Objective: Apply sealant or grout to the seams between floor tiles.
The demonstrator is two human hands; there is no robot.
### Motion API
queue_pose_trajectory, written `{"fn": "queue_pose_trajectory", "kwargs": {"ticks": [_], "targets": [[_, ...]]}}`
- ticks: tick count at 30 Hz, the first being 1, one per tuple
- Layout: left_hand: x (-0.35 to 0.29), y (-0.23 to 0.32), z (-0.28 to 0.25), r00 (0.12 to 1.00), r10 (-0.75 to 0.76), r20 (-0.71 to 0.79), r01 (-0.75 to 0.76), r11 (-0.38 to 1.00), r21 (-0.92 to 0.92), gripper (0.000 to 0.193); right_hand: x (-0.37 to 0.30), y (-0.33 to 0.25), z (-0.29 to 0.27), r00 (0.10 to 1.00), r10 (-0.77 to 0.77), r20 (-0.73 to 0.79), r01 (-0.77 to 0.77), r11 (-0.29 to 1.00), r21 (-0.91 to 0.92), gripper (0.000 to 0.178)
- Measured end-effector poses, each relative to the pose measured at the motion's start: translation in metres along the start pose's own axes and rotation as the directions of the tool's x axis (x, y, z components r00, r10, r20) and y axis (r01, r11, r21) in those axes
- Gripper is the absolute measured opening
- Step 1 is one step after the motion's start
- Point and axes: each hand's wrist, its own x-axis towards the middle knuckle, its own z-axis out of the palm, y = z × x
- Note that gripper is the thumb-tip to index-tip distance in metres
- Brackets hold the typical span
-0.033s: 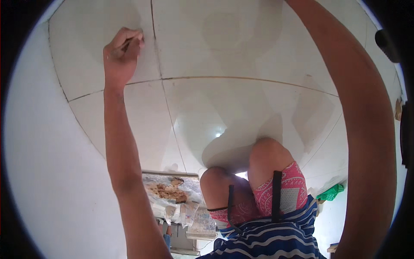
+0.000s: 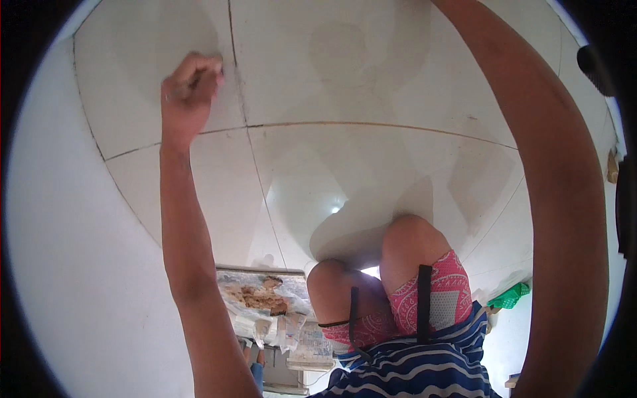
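Note:
My left hand (image 2: 190,96) is closed in a pinch just left of a dark joint line in the pale tiles (image 2: 371,93). Whatever is between its fingertips, if anything, is too small and blurred to make out. Two tile joints cross a little below and right of that hand, one partly dark, the other tan to the right. My right forearm (image 2: 564,172) reaches up along the right side and passes out at the top edge, so my right hand is out of view.
My bent knees (image 2: 415,242) are at the lower middle. Behind them lies a stained sheet (image 2: 232,277) with brown crumbly matter, near plastic bags (image 2: 290,331) and another person's leg (image 2: 257,371). A green cloth (image 2: 509,296) lies right; a white wall (image 2: 73,265) rises left.
My left hand has dropped slightly in the picture and looks more blurred. The right forearm has shifted a touch to the left.

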Motion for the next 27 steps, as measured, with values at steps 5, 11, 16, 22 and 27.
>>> {"fn": "queue_pose_trajectory", "kwargs": {"ticks": [5, 11, 16, 22, 27], "targets": [[-0.029, -0.007, 0.010, 0.985, -0.159, -0.069, 0.124, 0.925, -0.360, 0.011, 0.003, 0.000, -0.009, 1.000, -0.006, 0.010, 0.006, 1.000, -0.003, 0.025], [-0.028, -0.006, 0.015, 0.985, -0.148, -0.086, 0.092, 0.881, -0.464, 0.018, -0.001, 0.002, -0.001, 1.000, 0.011, 0.000, -0.011, 1.000, -0.015, 0.023], [-0.033, -0.011, 0.018, 0.978, -0.129, -0.162, 0.056, 0.917, -0.396, 0.016, -0.001, -0.001, -0.002, 1.000, 0.003, -0.001, -0.003, 1.000, 0.019, 0.024], [-0.030, -0.002, 0.026, 0.966, -0.085, -0.244, -0.012, 0.930, -0.369, 0.012, 0.000, 0.000, -0.003, 0.999, -0.019, -0.042, 0.019, 1.000, -0.002, 0.022], [-0.024, -0.001, 0.032, 0.966, -0.072, -0.250, 0.006, 0.967, -0.255, 0.007, 0.000, 0.000, -0.006, 1.000, 0.006, 0.003, -0.006, 1.000, 0.016, 0.022]]}}
